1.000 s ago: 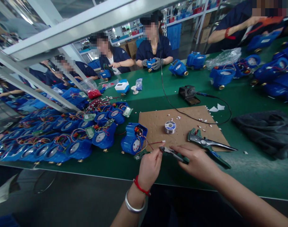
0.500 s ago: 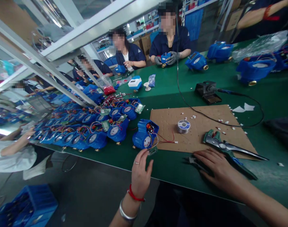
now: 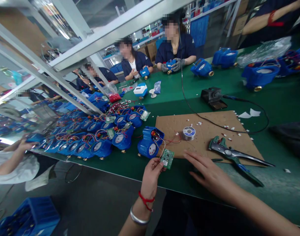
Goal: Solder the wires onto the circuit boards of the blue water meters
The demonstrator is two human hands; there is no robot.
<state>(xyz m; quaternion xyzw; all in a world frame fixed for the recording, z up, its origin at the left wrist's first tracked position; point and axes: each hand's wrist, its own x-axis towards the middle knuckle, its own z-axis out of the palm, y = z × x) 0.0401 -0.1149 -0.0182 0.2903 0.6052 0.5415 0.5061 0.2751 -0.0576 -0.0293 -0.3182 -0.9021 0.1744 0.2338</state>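
Between thumb and fingers, my left hand [image 3: 151, 172] pinches a green circuit board [image 3: 167, 158] by its lower left edge. Thin wires run from the board to an open blue water meter [image 3: 150, 141] just beyond it. My right hand [image 3: 206, 168] is right of the board and apart from it, fingers stretched out over the table's near side. Part of a dark hand tool [image 3: 217, 160] shows past its fingers; the rest is hidden. Red wires [image 3: 173, 141] from the meter lie on a cardboard sheet [image 3: 164, 122], near a solder spool [image 3: 189, 132].
Green-handled pliers [image 3: 230, 154] lie at the cardboard's right. A soldering iron stand [image 3: 213, 97] with a cable is behind. Rows of blue meters [image 3: 100, 147] fill the left, under a metal frame [image 3: 110, 31]. Co-workers [image 3: 175, 49] sit across the green table [image 3: 169, 96].
My left hand has taken hold of the circuit board and lifted it. My right hand has left the dark tool and moved left toward the board.
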